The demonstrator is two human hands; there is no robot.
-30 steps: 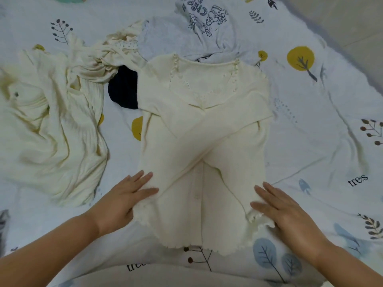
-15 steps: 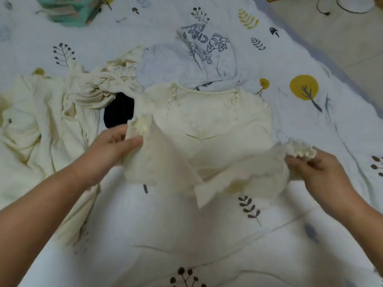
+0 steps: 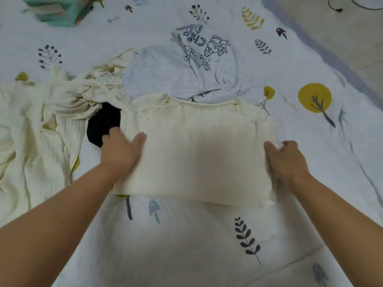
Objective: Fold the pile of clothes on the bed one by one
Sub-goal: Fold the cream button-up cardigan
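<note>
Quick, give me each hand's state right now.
Left hand: grips the left edge of the cream top.
Right hand: grips the top's right edge.

folded top (image 3: 196, 154) on bed (image 3: 186, 245) (pile (image 3: 41, 125) left)
</note>
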